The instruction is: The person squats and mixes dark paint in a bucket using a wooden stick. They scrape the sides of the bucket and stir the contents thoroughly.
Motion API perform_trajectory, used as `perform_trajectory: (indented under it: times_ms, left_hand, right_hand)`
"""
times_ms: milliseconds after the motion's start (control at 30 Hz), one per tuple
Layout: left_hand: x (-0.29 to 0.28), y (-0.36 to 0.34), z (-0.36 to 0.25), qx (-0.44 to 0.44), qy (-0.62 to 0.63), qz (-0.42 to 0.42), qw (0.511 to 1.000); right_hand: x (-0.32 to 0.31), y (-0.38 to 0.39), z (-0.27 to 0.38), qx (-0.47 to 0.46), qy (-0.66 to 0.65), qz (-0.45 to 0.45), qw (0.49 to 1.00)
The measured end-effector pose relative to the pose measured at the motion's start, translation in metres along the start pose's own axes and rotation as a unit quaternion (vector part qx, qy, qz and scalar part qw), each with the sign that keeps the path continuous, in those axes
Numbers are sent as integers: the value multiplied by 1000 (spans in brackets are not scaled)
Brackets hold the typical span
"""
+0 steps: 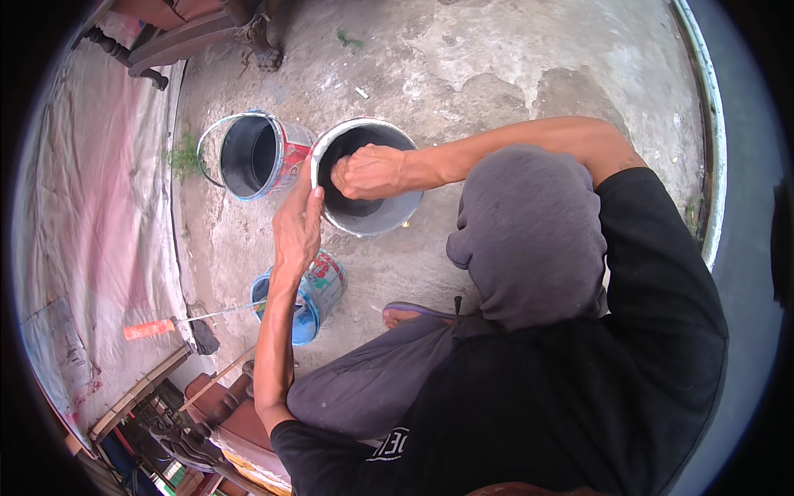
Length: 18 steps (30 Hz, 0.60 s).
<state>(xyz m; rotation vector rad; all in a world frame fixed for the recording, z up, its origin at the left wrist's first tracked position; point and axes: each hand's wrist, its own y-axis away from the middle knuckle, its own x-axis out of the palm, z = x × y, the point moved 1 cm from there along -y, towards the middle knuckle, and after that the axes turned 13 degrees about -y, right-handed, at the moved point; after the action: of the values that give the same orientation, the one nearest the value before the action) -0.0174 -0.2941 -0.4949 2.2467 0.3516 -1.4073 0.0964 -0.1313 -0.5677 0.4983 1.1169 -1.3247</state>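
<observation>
A pale grey-lined bucket (389,212) is tilted with its mouth toward me. My left hand (296,227) grips its left rim, thumb at the edge and fingers mostly hidden behind the wall. Inside the mouth, my right hand (370,171) is closed in a fist. Whatever it holds, if anything, is hidden. Just left stands a second bucket (295,157), white and red outside and dark within, with its handle hanging out. Nearer me, behind my left forearm, is a blue paint-stained bucket (306,324). An orange-handled tool (150,329) has a thin metal rod reaching toward that bucket.
Worn concrete floor (488,50) spreads around the buckets. A pale pink-stained sheet (99,207) covers the left side. Carved wooden furniture (194,41) stands at the far left, with more brown furniture (248,426) at the near left. A whitish raised edge (713,140) bounds the right.
</observation>
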Motion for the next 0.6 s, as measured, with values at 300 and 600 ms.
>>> perform_trajectory:
  times_ms: [300, 600]
  left_hand:
    - [-6, 0, -6, 15, -24, -2, 1000]
    - [-1, 0, -3, 57, -52, -50, 996]
  right_hand:
    - [12, 11, -10, -129, -38, 49, 990]
    - [-12, 18, -10, -77, -64, 118, 988]
